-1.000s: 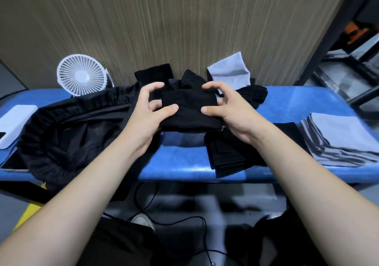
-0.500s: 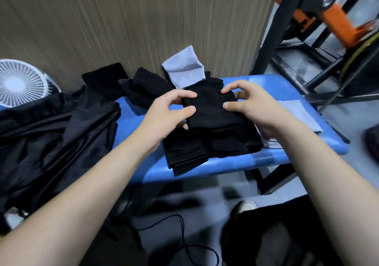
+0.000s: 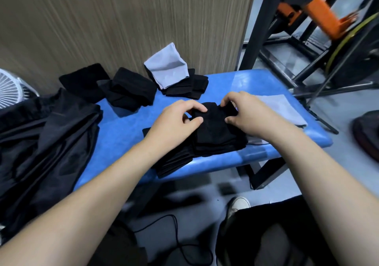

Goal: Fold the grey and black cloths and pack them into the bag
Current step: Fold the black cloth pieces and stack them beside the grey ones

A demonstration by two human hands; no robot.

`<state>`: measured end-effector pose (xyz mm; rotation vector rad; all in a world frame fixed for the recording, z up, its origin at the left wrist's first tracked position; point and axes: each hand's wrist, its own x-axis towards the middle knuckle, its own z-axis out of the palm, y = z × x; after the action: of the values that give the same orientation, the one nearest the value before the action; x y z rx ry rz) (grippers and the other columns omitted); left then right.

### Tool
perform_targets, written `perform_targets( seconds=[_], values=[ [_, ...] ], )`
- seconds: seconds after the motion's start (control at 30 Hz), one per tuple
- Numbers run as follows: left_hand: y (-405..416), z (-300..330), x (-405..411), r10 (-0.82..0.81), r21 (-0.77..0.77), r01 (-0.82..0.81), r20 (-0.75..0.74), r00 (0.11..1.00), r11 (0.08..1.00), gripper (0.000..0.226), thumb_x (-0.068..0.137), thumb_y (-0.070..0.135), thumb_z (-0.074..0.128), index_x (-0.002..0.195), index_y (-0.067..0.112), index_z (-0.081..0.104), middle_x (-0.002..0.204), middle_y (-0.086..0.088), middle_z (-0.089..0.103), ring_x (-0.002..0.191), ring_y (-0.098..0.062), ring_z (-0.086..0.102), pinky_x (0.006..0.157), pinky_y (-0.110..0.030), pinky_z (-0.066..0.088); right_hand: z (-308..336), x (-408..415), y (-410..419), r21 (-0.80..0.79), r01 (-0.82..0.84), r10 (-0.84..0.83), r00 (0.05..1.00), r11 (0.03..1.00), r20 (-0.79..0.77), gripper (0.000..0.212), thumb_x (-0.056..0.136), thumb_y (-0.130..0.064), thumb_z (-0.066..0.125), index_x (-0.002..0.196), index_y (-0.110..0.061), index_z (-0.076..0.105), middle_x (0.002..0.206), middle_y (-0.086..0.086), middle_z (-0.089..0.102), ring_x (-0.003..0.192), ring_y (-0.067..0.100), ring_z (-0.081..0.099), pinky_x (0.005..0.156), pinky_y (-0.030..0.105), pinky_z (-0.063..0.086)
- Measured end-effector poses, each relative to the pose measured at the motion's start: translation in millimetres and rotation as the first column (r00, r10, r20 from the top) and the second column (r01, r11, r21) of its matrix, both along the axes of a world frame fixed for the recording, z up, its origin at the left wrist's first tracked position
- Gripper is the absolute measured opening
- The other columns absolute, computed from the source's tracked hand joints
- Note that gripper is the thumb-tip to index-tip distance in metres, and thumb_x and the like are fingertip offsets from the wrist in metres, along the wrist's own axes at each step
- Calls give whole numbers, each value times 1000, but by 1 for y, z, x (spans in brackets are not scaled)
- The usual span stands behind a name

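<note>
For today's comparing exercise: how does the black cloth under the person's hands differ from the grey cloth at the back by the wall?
The black cloth lies on a stack of folded black cloths at the near table edge; the grey cloth stands up against the wall on unfolded black ones. The left hand and right hand pinch the black cloth; nothing touches the grey one. Both rest over the blue table.

Wood-grain wall panel (image 3: 123,19), blue table (image 3: 256,85), grey floor (image 3: 338,110) — blurred, perhaps orange machinery (image 3: 320,13)
</note>
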<state>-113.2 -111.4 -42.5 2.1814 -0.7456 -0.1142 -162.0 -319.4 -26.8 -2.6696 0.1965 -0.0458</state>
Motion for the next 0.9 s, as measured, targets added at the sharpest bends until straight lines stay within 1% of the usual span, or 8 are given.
perform_targets(
  seconds=[0.07,0.17,0.33,0.43,0.53,0.63,0.73,0.9],
  values=[
    [0,-4,2,1,91,-10,98,995,996,17,94,34,63,108,42,67,94,11,58,74,-3,53,82,-28,45,0,0,2,-23,-9,8,999,1000,-39,39,86,-17,73,121,-23,55,109,-2,43,95,17,48,79,24,33],
    [0,-11,7,-19,218,-26,201,979,976,17,94,47,59,108,47,67,88,12,51,86,-7,43,92,-31,35,-2,-1,5,-54,-23,20,998,998,-59,44,86,-22,74,125,-21,52,111,-1,39,99,23,54,83,30,40],
    [4,-10,11,-6,197,-46,255,967,979,21,90,52,62,110,47,69,91,8,40,93,-13,41,88,-28,33,1,-2,9,-141,8,2,997,990,75,42,91,-32,67,126,-20,49,118,2,38,85,26,55,78,35,45],
    [5,-10,10,-13,183,-34,253,967,983,27,88,53,65,113,42,66,99,7,43,102,-14,44,95,-30,35,2,-3,10,-212,-44,78,984,976,158,38,90,-33,67,123,-19,54,113,1,41,101,23,47,88,40,45],
    [5,-12,9,-28,223,-30,252,967,974,29,85,54,67,111,42,66,98,11,45,102,-12,44,91,-29,28,1,-2,12,-238,-155,181,979,959,94,29,87,-31,71,111,-21,59,104,-2,44,105,25,48,93,41,43],
    [6,-16,9,-30,276,-48,270,962,960,31,84,56,67,113,44,65,96,13,46,99,-11,41,84,-26,19,-4,-1,14,-233,-205,199,979,951,-52,24,87,-30,71,107,-24,58,103,-3,48,99,22,53,88,36,43],
    [6,-18,10,-33,275,-41,258,966,960,32,84,57,67,114,45,65,96,12,46,97,-11,39,87,-27,20,-7,1,14,-198,-213,188,972,957,-142,21,89,-31,70,105,-26,57,102,-6,48,94,20,52,83,33,42],
    [16,-16,20,42,161,-72,183,982,984,21,90,52,64,109,42,66,96,12,52,97,-9,42,92,-29,25,-3,9,16,-218,-196,175,978,956,-112,12,91,-31,64,99,-24,58,96,-5,54,94,22,56,83,36,47]
  ],
)
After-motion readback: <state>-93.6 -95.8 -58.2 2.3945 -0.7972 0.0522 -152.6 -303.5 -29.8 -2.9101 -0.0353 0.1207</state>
